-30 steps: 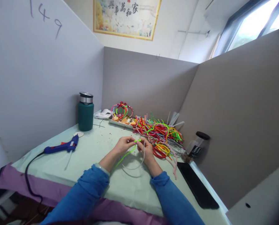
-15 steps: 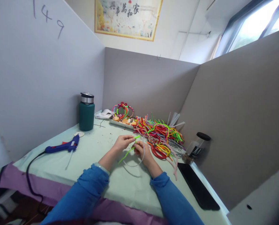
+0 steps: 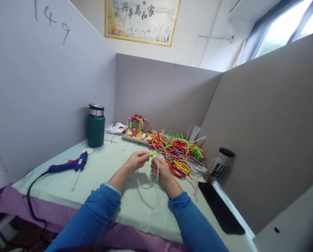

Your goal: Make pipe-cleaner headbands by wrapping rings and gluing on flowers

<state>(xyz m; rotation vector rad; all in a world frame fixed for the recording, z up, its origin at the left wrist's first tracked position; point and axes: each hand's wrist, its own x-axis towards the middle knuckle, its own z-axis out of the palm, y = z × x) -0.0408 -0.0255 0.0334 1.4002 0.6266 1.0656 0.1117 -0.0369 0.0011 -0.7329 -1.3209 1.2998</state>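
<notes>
My left hand is closed in a pinch at the end of a thin white hoop, which hangs in a curve below my hands. A short bright green pipe cleaner coil shows just past its fingertips. Close beside it, my right hand has its fingers closed on the green pipe cleaner, whose loose end sticks out below the palm. The fingers hide part of both pieces. Both hands are raised over the pale green tablecloth.
Several pipe cleaners lie heaped behind my right hand. A tray holds wrapped rings and small pieces. To the left are a green bottle and a blue glue gun with its cord. A clear jar and a black flat object are at right.
The long green tail that stuck out to the lower left has swung round to below my right hand. The hoop has turned and hangs slightly further left.
</notes>
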